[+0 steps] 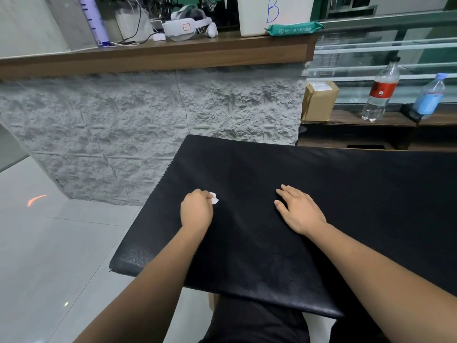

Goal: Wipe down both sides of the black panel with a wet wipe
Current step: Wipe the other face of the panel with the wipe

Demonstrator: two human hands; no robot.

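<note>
Directly below us, a wide black panel lies flat across our lap. Our left hand rests on its left half, fingers curled tight around a small white wet wipe that touches the panel's surface. Our right hand lies near the middle, fingers straight and spread, palm down on the panel. Beyond, a green pack of wipes sits on a wooden table, well apart from us.
</note>
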